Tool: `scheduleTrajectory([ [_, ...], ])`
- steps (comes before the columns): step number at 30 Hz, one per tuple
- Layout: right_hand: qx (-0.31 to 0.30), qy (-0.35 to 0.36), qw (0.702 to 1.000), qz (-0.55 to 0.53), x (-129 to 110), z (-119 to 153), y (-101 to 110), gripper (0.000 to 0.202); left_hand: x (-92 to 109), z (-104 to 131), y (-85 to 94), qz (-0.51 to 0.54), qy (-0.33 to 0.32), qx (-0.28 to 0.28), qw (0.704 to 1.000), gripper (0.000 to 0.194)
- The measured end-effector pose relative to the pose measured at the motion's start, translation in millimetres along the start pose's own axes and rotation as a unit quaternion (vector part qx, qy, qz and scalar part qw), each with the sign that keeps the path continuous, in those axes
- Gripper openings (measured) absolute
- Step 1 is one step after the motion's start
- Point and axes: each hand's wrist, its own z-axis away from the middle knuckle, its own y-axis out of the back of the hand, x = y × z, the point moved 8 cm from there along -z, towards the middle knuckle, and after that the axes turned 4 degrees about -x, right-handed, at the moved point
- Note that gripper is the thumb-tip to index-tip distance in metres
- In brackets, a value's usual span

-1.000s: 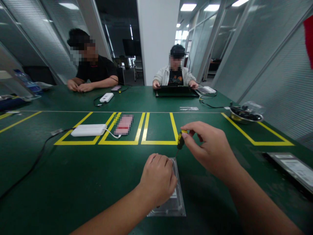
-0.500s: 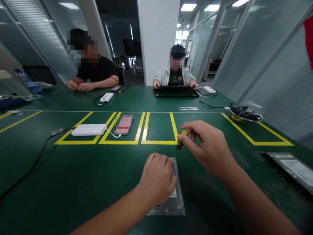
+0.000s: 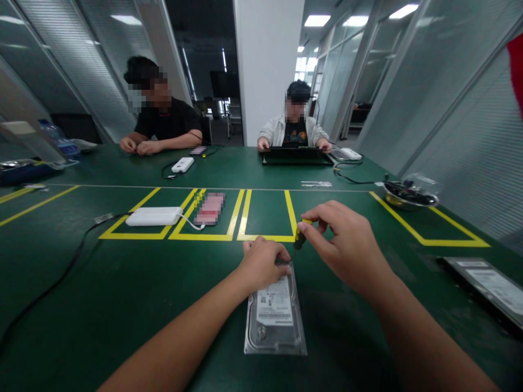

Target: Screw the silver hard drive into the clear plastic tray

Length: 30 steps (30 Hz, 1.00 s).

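Observation:
A silver hard drive (image 3: 274, 316) with a white label lies flat on the green table, its far end partly covered by my left hand (image 3: 263, 264). That hand grips the far end with curled fingers, its thumb and index finger close to the screwdriver's tip. In my right hand (image 3: 347, 242), thumb and fingers close on the yellow and dark handle of a screwdriver (image 3: 300, 238). The screwdriver leans slightly, its shaft pointing down at the drive's far right corner. Whether the tip sits in a screw is too small to tell.
Another hard drive (image 3: 488, 286) lies at the right. Behind it stands a metal bowl (image 3: 411, 196) of dark parts. Yellow tape outlines hold a white power bank (image 3: 154, 216) and a phone (image 3: 210, 208). Two people sit across the table (image 3: 196, 321), one holding a dark panel (image 3: 297, 156).
My left hand has shifted from the drive's middle to its far end, uncovering the label. Thumb and index finger have come near the screwdriver's tip. My right hand has barely moved.

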Motion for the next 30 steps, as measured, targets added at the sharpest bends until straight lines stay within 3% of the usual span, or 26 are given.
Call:
scheduleTrajectory([
  [6,-0.001,-0.006,1.0,-0.01,0,1,1,0.005,-4,-13,-5.2,0.024,0.014,-0.046,0.999,0.019],
  [30,0.007,0.005,1.0,-0.025,-1,0,-3,0.003,-1,-19,-11.1,0.019,0.006,-0.102,0.995,0.015],
])
